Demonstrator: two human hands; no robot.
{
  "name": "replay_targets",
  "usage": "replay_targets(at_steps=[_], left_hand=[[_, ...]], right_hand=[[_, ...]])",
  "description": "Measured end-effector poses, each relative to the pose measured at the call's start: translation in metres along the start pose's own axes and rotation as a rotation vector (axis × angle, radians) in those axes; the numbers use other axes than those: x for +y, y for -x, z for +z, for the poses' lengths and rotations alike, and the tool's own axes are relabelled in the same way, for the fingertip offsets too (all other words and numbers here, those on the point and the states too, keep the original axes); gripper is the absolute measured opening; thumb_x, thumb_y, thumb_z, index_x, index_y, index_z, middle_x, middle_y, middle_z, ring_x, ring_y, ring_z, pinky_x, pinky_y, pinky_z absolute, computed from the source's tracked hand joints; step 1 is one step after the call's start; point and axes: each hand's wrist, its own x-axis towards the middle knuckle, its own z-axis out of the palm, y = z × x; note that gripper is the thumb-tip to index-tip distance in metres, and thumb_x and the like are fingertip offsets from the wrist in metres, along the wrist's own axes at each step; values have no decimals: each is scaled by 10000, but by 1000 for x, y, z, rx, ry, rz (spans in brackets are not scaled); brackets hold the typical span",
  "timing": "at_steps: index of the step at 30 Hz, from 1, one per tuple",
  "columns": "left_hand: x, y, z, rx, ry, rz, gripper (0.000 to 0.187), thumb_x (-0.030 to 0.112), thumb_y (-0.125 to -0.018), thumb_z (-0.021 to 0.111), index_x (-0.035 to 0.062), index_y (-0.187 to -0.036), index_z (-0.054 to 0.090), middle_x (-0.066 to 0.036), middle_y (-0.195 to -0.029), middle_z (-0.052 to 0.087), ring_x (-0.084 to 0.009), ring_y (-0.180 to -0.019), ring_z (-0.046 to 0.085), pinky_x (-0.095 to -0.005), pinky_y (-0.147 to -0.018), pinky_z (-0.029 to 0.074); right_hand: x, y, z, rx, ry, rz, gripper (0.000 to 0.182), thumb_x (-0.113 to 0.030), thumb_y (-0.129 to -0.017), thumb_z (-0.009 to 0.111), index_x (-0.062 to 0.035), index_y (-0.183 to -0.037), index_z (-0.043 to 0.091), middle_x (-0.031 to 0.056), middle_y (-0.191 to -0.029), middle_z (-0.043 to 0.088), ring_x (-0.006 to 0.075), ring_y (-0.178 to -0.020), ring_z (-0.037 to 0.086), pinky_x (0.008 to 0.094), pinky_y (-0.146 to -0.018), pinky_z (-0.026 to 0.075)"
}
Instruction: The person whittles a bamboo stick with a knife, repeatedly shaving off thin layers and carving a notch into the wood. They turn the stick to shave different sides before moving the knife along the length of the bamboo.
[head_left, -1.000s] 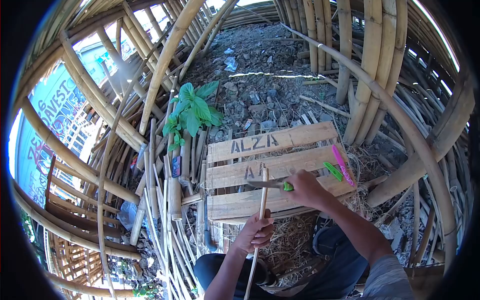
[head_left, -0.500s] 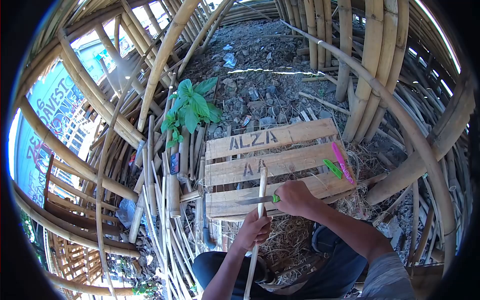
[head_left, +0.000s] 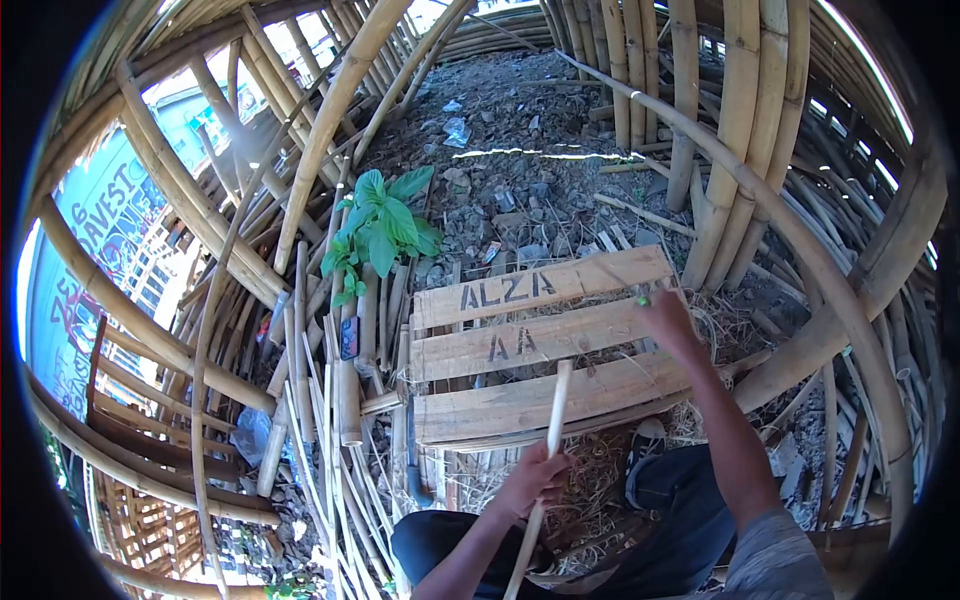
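My left hand (head_left: 535, 480) grips a thin pale bamboo stick (head_left: 556, 400) near its lower part, its tip tilted up to the right over the front plank of a wooden pallet (head_left: 520, 345) stencilled "ALZA". My right hand (head_left: 668, 318) is stretched out over the pallet's right end, closed on a knife with a green handle (head_left: 643, 299); its blade is blurred and points up to the left. My arm hides whatever lies on that end of the pallet. My knees (head_left: 660, 490) are below the pallet.
Thick curved bamboo poles (head_left: 330, 110) arch all around and overhead. Split bamboo strips (head_left: 330, 400) lie piled left of the pallet, with a green leafy plant (head_left: 380, 225) behind them. Stony rubble (head_left: 520, 130) covers the ground beyond; dry shavings (head_left: 590, 460) lie by my legs.
My right hand swung the knife away from the stick, up and right to the pallet's far right end. The stick and my left hand shifted right and lower.
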Motion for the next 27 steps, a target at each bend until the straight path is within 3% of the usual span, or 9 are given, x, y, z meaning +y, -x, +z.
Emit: replay_targets(at_steps=[3, 6, 11, 15, 16, 17, 20, 24, 27], left_hand=[[5, -4, -8, -2, 43, 65, 181, 112, -919, 489, 139, -768, 391, 68, -487, 300, -31, -340, 248, -207, -294, 188], [12, -2, -14, -33, 61, 72, 190, 121, -919, 494, 145, -762, 388, 69, -487, 297, -32, -338, 244, -208, -294, 181], [6, -8, -14, -52, 73, 55, 200, 127, -916, 503, 144, -758, 382, 67, -486, 291, -37, -342, 238, -209, -303, 176], [-3, -13, -12, 12, -74, 143, 155, 141, -909, 531, 94, -916, 384, 17, -575, 405, -83, -412, 389, -232, -380, 338], [-6, -14, -9, 133, -192, 242, 205, 145, -907, 540, 73, -994, 370, -11, -619, 460, -107, -451, 461, -245, -430, 415], [-11, -12, -17, 189, -352, 267, 413, 138, -888, 578, 34, -1143, 270, -100, -802, 553, -176, -662, 596, -296, -603, 515], [-49, 20, -18, 432, -738, 548, 574, 192, -860, 642, 0, -1213, 232, -156, -906, 587, -205, -825, 629, -299, -653, 526], [-108, 59, -28, 480, -816, 435, 679, 230, -829, 684, -8, -1250, 207, -206, -998, 580, -231, -893, 629, -333, -732, 532], [-145, 52, -55, 388, -567, 398, 694, 274, -797, 719, 0, -1235, 255, -210, -1018, 585, -239, -895, 616, -344, -777, 506]], right_hand=[[-51, 32, -5, -286, -135, -115, 398, -348, -828, 592, 5, -647, 611, 117, -542, 578, 185, -512, 589, 362, -482, 462], [-69, 47, 21, -301, -510, -265, 450, -416, -831, 602, -20, -617, 603, 44, -466, 509, 153, -431, 508, 342, -434, 397], [-81, 54, 30, -779, -790, -91, 467, -501, -776, 661, -82, -603, 549, -59, -443, 370, 73, -391, 347, 249, -395, 232], [-79, 55, 35, -783, -807, -181, 329, -355, -791, 686, -62, -696, 573, -63, -470, 373, 45, -390, 318, 250, -388, 205], [-77, 54, 39, -778, -808, -191, 329, -355, -791, 686, -62, -696, 573, -63, -470, 373, 45, -390, 318, 250, -388, 205], [-74, 51, 45, -731, -740, -202, 310, -329, -794, 676, -51, -701, 577, -58, -473, 378, 47, -393, 326, 251, -390, 216], [-74, 54, 36, -676, -693, -194, 273, -285, -801, 649, -26, -731, 598, -46, -482, 388, 49, -400, 339, 249, -395, 236], [-66, 51, 25, -768, -876, -134, 261, -242, -823, 604, 16, -822, 639, -39, -496, 391, 49, -403, 334, 240, -398, 251], [-68, 54, 21, -821, -1022, -70, 263, -204, -833, 592, 49, -882, 642, -50, -503, 372, 48, -413, 328, 235, -407, 258]])
